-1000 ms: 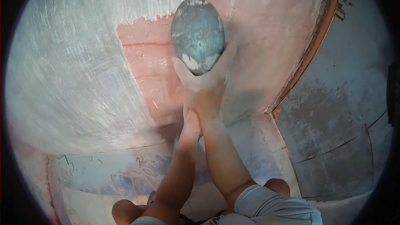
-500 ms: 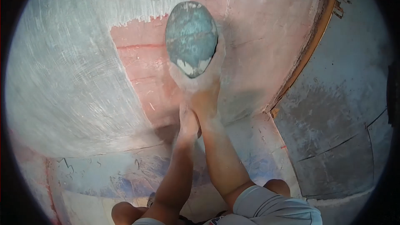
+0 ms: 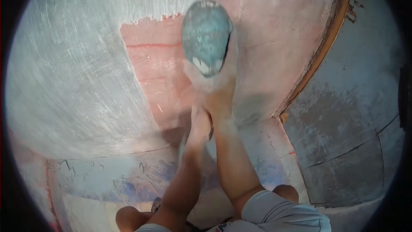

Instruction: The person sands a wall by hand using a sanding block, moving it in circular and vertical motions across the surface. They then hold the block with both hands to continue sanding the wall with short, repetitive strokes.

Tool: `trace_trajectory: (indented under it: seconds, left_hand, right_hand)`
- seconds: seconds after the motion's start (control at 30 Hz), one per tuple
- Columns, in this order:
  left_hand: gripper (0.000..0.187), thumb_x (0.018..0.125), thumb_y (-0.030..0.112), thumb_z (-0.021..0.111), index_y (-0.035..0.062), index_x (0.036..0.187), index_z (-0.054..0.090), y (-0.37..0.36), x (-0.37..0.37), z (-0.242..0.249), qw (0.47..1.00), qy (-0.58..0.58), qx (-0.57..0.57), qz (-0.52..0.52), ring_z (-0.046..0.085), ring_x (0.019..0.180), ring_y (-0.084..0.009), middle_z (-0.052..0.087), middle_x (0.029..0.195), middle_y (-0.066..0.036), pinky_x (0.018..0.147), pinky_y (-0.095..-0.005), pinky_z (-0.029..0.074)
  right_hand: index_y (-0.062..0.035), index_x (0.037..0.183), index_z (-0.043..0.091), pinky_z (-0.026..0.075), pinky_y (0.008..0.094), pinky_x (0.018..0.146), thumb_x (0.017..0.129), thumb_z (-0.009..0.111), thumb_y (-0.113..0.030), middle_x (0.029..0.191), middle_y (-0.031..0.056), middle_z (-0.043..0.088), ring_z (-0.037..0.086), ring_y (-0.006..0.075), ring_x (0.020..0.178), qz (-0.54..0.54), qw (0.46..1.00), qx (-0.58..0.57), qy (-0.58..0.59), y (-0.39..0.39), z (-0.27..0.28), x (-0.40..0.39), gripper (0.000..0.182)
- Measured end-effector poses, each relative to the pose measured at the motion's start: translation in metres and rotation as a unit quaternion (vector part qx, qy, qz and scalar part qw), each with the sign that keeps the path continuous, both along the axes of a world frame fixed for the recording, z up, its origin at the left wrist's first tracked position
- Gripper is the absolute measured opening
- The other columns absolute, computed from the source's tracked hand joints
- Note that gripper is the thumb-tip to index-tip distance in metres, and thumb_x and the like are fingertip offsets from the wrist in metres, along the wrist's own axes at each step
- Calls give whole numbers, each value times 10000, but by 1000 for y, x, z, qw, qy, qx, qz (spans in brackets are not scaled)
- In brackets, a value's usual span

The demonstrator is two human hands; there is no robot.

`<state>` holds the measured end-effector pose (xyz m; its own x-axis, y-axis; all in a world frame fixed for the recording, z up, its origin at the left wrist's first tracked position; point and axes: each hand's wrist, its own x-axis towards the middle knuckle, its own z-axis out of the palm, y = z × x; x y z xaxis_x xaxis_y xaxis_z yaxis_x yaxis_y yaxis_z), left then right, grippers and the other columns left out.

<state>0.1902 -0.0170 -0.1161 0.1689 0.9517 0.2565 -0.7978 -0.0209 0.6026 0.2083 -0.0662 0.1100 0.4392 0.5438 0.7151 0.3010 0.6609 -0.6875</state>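
A worn teal oval tool (image 3: 207, 34), chipped pale at its lower tip, lies close over the pink patch of a large curved surface (image 3: 156, 86). My right hand (image 3: 216, 88), coated in pale dust, is closed round the lower end and right side of this tool; most of its fingers are hidden behind it. Just below, beside my right wrist, my left hand (image 3: 201, 122) is closed, with a small dark end showing at its right edge. What it grips I cannot tell.
Scratched grey-white coating (image 3: 77, 68) covers the surface left of the pink. An orange-brown edge (image 3: 319, 56) runs down the right side, with grey panels (image 3: 347, 154) beyond it. My bare knees (image 3: 131, 218) and grey shorts (image 3: 283, 215) are at the bottom.
The teal tool and both hands have moved slightly right. A wider dark gap shows along the tool's right edge, and the view has shifted a little.
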Motion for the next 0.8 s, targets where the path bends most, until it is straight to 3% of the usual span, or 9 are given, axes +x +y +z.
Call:
trace_trajectory:
  seconds: [0.07,0.13,0.17,0.2,0.27,0.33,0.6,0.67,0.8]
  left_hand:
    - [402,1171,277,361,29,1446,515,-9,-3,15,1000,-8,-1,1,651,1138,-190,647,1328,-79,993,-340,539]
    - [404,1169,275,369,4,1408,550,-52,-19,58,994,95,58,10,637,1139,-190,653,1313,-86,991,-340,532]
    - [394,1166,265,378,-3,1354,598,-62,-21,78,975,213,-33,46,629,1107,-180,668,1265,-77,979,-332,526]
    - [394,1166,265,378,-3,1354,598,-61,-15,81,976,210,-34,49,629,1107,-180,668,1265,-77,979,-332,526]
    - [386,1163,252,381,1,1338,615,-55,-3,89,997,47,-36,42,624,1087,-177,677,1221,-71,960,-331,526]
    - [385,1162,248,377,4,1364,596,-48,-2,113,995,71,-63,30,625,1083,-178,675,1218,-69,953,-332,527]
    - [398,1167,265,353,6,1409,535,-66,-4,117,989,87,-97,68,633,1095,-193,670,1227,-101,928,-341,532]
    - [381,1164,267,356,10,1362,554,-71,-6,117,980,158,-108,62,640,1057,-197,668,1215,-109,894,-343,539]
    - [351,1156,254,366,18,1317,570,-56,-2,154,974,76,-212,13,639,1024,-182,668,1172,-100,852,-333,540]
  right_hand:
    - [42,1591,369,560,384,975,779,885,-119,1364,230,638,660,283,1195,-3,1000,-3,-11,12,-36,9,975]
    - [41,1585,386,558,389,987,782,886,-119,1372,230,635,657,284,1203,-4,999,2,-32,10,-39,15,959]
    - [39,1579,403,555,394,999,784,886,-120,1380,230,631,654,286,1211,-4,999,5,-54,8,-38,15,944]
    - [48,1560,439,553,384,1009,787,891,-121,1387,221,628,649,279,1222,64,998,-18,20,7,-30,13,911]
    - [55,1552,449,558,374,997,789,890,-117,1377,214,636,655,265,1207,34,999,3,-17,10,-9,16,898]
    - [24,1571,442,600,384,910,799,864,-143,1227,233,737,746,284,1076,-4,996,72,-44,25,2,18,896]
    - [58,1542,471,571,343,960,787,881,-90,1342,193,667,683,231,1140,21,999,-1,-43,10,-14,19,872]
    - [62,1534,481,566,349,979,791,883,-95,1358,196,660,681,232,1150,60,998,-10,-19,10,-16,20,859]
    - [67,1508,510,559,334,993,792,893,-103,1345,201,671,675,220,1170,34,999,25,-27,16,27,17,829]
